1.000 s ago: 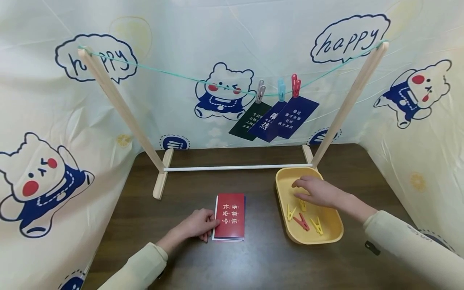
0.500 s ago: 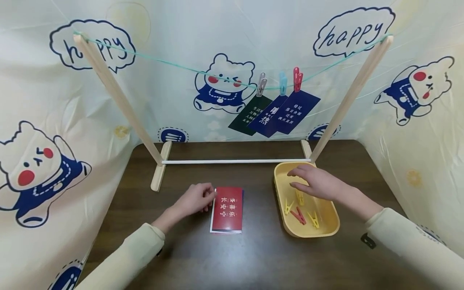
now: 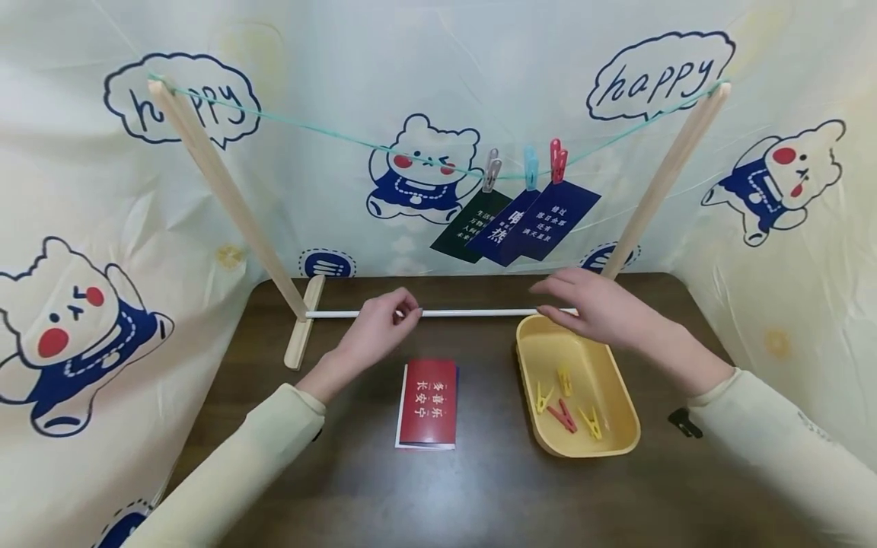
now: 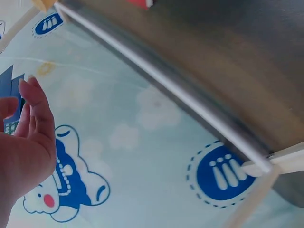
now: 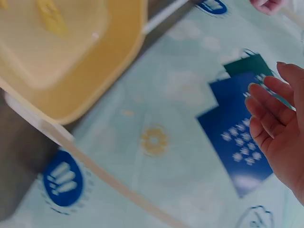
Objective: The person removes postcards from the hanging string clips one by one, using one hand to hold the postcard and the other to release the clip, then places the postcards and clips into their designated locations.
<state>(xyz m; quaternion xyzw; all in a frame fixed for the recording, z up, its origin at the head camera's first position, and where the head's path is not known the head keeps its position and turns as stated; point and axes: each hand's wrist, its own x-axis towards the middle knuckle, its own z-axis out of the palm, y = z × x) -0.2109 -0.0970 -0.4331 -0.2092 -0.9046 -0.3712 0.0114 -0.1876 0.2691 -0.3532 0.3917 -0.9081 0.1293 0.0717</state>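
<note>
Overall, a pale printed cloth (image 3: 308,46) takes up the most room, with bears and the word "happy" on it, rising behind the dark brown table (image 3: 329,495). Near the table's far edge is a wooden stand (image 3: 229,199), its posts at 10 and 2 o'clock in the head view, a white rod (image 3: 473,313) joining them low down and a sagging teal string (image 3: 322,132) running between their tops. Two pale sleeves (image 3: 781,457) enter from 4 o'clock and between 7 and 8.

Next in size, a yellow tray (image 3: 614,403) sits on the table at 4 o'clock. The right hand (image 3: 596,308), at 3 o'clock, is raised over the tray's far end, thumb and loosely bent fingers apart, holding nothing. The left hand (image 3: 377,331), toward 8 o'clock, covers part of the white rod in the head view; its fingers bend loosely, and the left wrist view shows the thumb apart from them, with nothing gripped.

A stack of cards (image 3: 428,403), red on top, lies at 6 o'clock, near the left hand. At 2 o'clock three hanging cards (image 3: 558,221) overlap, one dark green and two blue, all tilted.

Smallest are the clips: grey, light blue and red clips (image 3: 558,161) hold those three to the string, while three yellow clips (image 3: 591,423) and a red clip (image 3: 564,416) lie toward the tray's 7 o'clock side.
</note>
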